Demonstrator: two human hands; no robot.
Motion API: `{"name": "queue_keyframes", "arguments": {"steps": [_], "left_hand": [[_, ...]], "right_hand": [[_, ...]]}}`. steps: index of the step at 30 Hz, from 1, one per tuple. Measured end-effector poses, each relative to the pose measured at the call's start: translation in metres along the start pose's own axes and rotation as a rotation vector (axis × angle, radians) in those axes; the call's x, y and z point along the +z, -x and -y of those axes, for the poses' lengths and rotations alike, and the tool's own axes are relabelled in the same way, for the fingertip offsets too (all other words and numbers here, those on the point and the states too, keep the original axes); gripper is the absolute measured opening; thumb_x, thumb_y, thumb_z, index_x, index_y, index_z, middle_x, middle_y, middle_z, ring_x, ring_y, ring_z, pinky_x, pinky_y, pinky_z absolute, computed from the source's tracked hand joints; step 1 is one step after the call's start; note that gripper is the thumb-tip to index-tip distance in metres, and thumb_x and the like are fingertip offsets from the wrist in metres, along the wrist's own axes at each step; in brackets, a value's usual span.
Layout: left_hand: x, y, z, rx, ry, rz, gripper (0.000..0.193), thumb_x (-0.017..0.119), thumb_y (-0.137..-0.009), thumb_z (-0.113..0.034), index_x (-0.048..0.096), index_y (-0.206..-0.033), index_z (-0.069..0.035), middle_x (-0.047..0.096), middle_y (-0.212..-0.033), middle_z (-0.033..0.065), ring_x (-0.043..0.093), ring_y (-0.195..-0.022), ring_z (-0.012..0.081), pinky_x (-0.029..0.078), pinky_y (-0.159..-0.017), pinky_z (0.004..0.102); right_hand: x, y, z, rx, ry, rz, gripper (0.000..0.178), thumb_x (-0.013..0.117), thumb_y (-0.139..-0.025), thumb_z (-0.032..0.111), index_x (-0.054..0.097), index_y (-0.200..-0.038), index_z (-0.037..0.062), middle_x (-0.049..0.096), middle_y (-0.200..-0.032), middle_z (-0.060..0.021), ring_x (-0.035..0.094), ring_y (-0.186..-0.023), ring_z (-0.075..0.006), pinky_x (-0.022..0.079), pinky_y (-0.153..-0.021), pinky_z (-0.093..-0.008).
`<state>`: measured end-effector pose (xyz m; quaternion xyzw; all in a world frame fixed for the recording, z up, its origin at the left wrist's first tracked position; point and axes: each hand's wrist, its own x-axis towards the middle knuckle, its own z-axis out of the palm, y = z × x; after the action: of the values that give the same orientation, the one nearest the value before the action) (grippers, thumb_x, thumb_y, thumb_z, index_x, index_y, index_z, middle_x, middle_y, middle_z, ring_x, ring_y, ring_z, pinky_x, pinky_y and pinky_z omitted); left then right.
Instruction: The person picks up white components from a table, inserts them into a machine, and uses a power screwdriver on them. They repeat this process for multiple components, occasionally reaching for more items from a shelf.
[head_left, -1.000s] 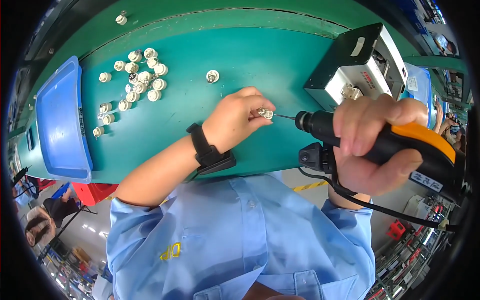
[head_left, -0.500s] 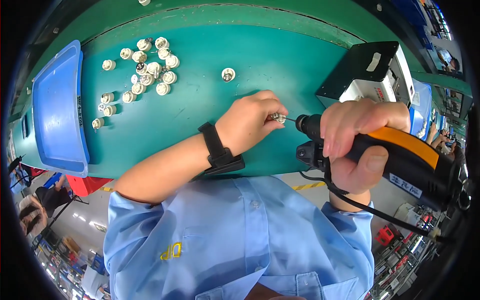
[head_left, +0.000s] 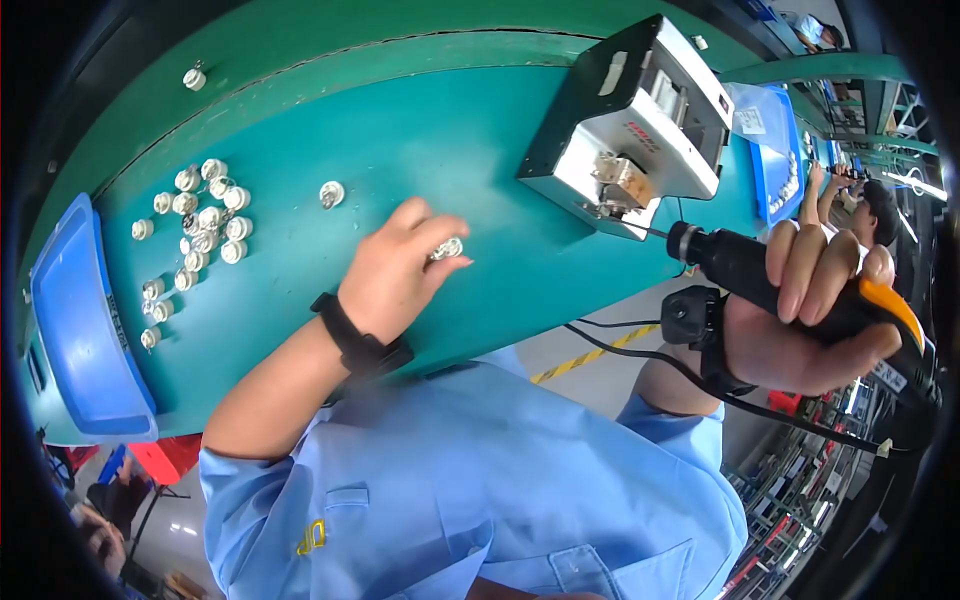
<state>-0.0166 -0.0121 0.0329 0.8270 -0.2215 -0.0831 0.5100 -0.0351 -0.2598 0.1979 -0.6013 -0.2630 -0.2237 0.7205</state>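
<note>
My left hand (head_left: 388,275) pinches a small white round part with metal fittings (head_left: 449,247) between thumb and fingers, over the green mat. My right hand (head_left: 815,290) is wrapped round a black and orange electric screwdriver (head_left: 738,262). The thin bit points left, its tip close to the front of a black and white screw feeder (head_left: 575,130); whether they touch I cannot tell. One similar white part (head_left: 331,194) stands alone beyond my left hand. Several more white parts (head_left: 209,217) are grouped on the mat to the left.
A blue tray (head_left: 75,330) lies at the left edge of the green mat (head_left: 480,330). Another blue bin (head_left: 768,175) holding small white parts stands right of the feeder. A black cable (head_left: 640,352) hangs by my right wrist. Another white part (head_left: 194,78) sits on the far ledge. People work at the far right.
The screwdriver bit has left the part in my left hand and moved right, to the feeder's front. My left hand still pinches the part. The whole view has shifted, with the feeder now nearer the middle.
</note>
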Motion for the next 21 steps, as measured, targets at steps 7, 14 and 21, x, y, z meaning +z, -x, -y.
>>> {"name": "queue_keyframes", "arguments": {"steps": [7,14,21], "left_hand": [[-0.001,0.001,0.002,0.014,0.073,0.048,0.022,0.072,-0.077,-0.002,0.064,-0.097,-0.005,0.057,-0.095,0.0089,0.061,-0.073,0.024,0.051,-0.064,0.0338],[-0.002,0.004,-0.004,0.016,0.06,0.037,0.023,0.068,-0.081,0.001,0.065,-0.103,-0.004,0.06,-0.097,0.0092,0.063,-0.074,0.0209,0.052,-0.064,0.03],[-0.002,0.002,-0.001,-0.011,0.072,0.05,0.022,0.068,-0.081,0.001,0.065,-0.102,-0.004,0.06,-0.095,0.0095,0.063,-0.07,0.0196,0.053,-0.062,0.0295]], "right_hand": [[-0.015,0.011,-0.014,-0.023,0.214,-0.134,0.045,0.047,-0.095,0.049,0.055,-0.11,0.0076,0.043,-0.063,0.0029,0.04,-0.051,-0.0075,0.032,-0.054,-0.0241],[-0.021,0.011,-0.025,0.013,0.144,-0.117,0.049,0.048,-0.095,0.052,0.048,-0.108,0.0047,0.043,-0.058,-0.0015,0.042,-0.047,-0.0133,0.035,-0.05,-0.0293],[-0.02,0.005,-0.026,0.01,0.11,-0.071,0.048,0.05,-0.094,0.051,0.047,-0.106,0.0046,0.043,-0.056,-0.0019,0.044,-0.046,-0.0138,0.037,-0.05,-0.0292]]}}
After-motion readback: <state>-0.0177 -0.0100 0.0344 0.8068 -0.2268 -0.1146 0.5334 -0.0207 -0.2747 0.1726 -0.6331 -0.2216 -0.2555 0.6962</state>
